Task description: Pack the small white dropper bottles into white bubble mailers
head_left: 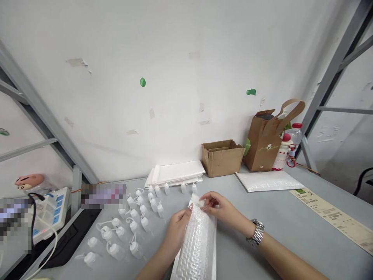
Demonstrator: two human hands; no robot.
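A white bubble mailer [198, 241] lies lengthwise in front of me, its bubbled face up and its narrow flap end pointing away. My left hand [178, 227] grips its left edge near the top, with the thumb on the upper face. At the flap [198, 200], my right hand [214, 205] pinches the right side between thumb and fingers; a metal watch [256, 232] is on that wrist. Whatever is inside the mailer is hidden. Left of it stand several small translucent bottles [116, 251] with white caps and looped straps.
Behind are stacked white mailers [177, 173], an open cardboard box [223, 159] and a brown paper bag [260, 144]. Another mailer [269, 181] lies at right, beside a long printed sheet [335, 217]. A power strip [52, 214] and cables are at far left.
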